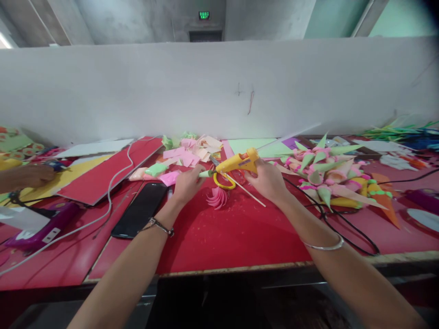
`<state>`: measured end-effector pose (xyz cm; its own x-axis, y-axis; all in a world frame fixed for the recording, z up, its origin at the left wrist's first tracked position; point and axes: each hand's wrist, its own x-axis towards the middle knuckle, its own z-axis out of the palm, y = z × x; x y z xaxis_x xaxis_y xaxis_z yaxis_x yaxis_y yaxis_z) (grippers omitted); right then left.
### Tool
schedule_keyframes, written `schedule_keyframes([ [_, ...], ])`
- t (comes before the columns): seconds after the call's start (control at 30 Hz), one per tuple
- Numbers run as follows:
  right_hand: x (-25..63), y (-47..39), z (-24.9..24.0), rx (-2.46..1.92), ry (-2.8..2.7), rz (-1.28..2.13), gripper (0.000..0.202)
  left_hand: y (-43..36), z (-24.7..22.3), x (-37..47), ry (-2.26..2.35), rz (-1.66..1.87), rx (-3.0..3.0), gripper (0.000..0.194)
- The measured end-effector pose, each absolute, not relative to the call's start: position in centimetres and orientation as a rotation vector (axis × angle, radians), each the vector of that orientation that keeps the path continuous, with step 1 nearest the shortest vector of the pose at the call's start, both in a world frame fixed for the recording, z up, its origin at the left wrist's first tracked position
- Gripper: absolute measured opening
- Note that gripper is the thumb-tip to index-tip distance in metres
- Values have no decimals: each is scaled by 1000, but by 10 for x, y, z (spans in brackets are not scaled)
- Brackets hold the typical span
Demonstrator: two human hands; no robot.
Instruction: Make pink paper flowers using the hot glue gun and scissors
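Note:
My right hand point(269, 180) grips a yellow glue gun point(238, 162) with its nozzle pointing left. The nozzle meets a small green paper piece point(206, 173) pinched in my left hand point(187, 183). Just below them, a pink folded paper flower point(217, 198) lies on the red table point(222, 237). A thin wooden stick point(250, 193) and yellow-handled scissors point(224, 183) lie under the glue gun.
A black phone point(140, 209) lies left of my left arm, beside white cables point(113, 196). Pink paper scraps point(185, 157) sit behind. A pile of pink and green paper cones point(325, 171) is at right, with a black cord point(343, 228). Another person's hand point(32, 176) works at far left.

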<state>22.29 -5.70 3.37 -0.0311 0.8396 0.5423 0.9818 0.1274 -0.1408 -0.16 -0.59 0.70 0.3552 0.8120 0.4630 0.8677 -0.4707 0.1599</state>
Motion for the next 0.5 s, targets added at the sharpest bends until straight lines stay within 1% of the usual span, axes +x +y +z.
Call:
schedule_keyframes([
  [0.23, 230, -51, 30, -1802, -1826, -431, 39, -3, 4, -3, -1616, -800, -2519, 21],
  [0.37, 244, -45, 29, -1908, -1740, -370, 46, -3, 5, -4, -1645, -819, -2502, 23],
  [0.5, 264, -38, 28, -2092, -1713, -284, 42, -3, 6, -5, -1679, -812, -2502, 26],
])
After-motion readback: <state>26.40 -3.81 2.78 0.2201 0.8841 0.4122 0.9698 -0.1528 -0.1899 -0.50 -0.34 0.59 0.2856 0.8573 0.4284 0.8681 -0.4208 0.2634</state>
